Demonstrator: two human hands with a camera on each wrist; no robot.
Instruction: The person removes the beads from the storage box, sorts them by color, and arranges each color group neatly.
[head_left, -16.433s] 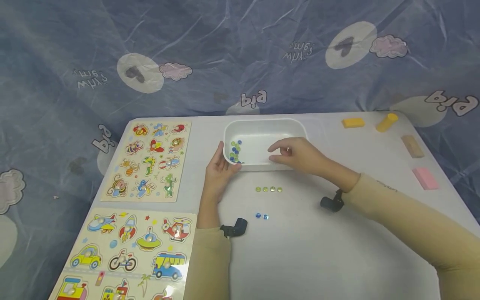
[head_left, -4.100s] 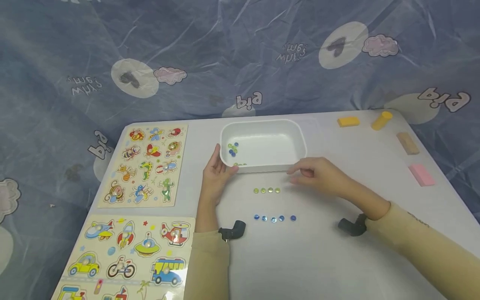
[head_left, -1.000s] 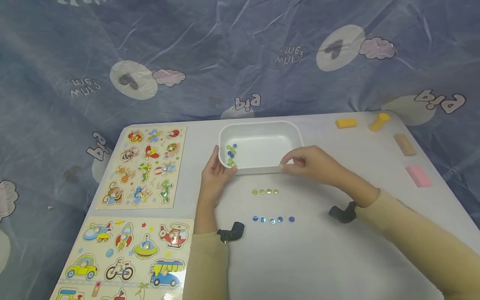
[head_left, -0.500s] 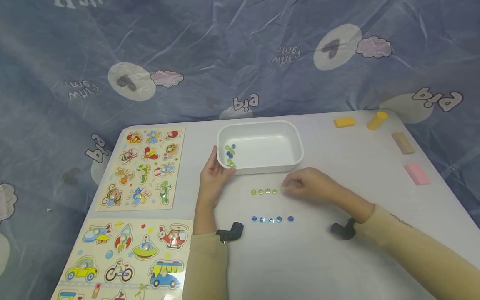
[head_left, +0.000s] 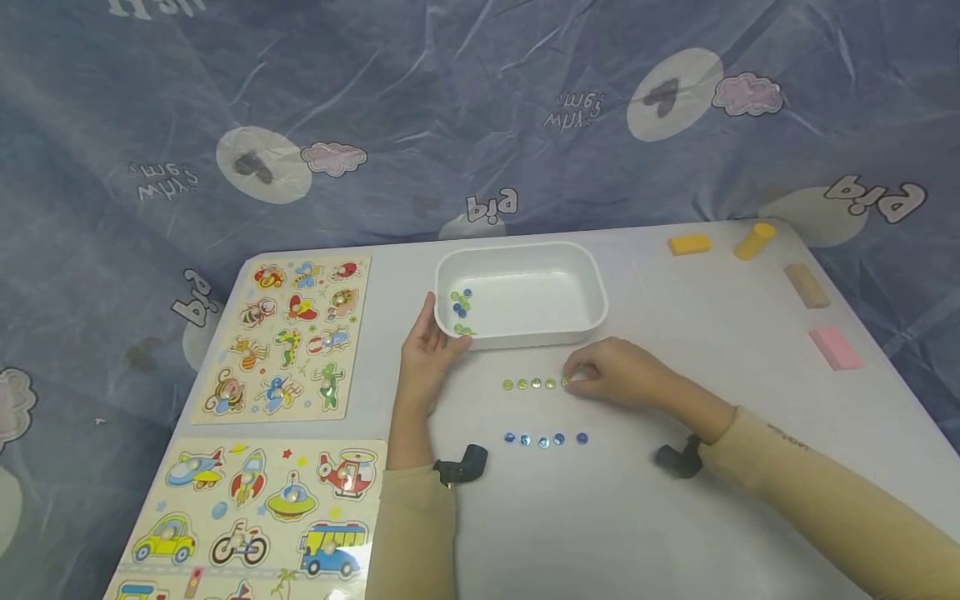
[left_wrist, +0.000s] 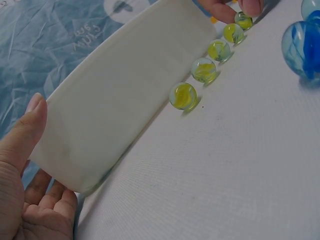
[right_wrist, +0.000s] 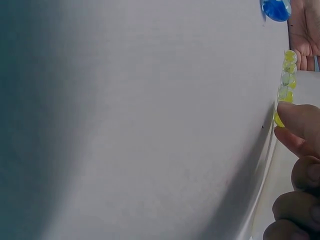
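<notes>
My left hand (head_left: 427, 360) grips the front left corner of a white plastic tray (head_left: 528, 340), thumb on its front wall and fingers at its side. Several yellow-green and blue glass marbles (head_left: 462, 313) lie in the tray's left end. Before the tray, my right hand (head_left: 621, 372) pinches a yellow-green marble (right_wrist: 279, 120) between thumb and index finger, at the right end of a row of yellow-green marbles (left_wrist: 203, 70). This marble sits at table level, in line with the others. Closer to me runs a row of blue marbles (head_left: 558, 438), its rightmost one spaced a little apart.
Two wooden knob puzzles lie on the left, an insect board (head_left: 285, 342) behind a vehicle board (head_left: 262, 508). Along the right edge are a yellow block (head_left: 689, 244), a yellow cylinder (head_left: 754, 242), a brown block (head_left: 807, 286) and a pink block (head_left: 836, 348).
My right hand has brought a yellow-green marble from the tray's front edge down to the right end of the yellow-green row. The left hand keeps its hold on the tray.
</notes>
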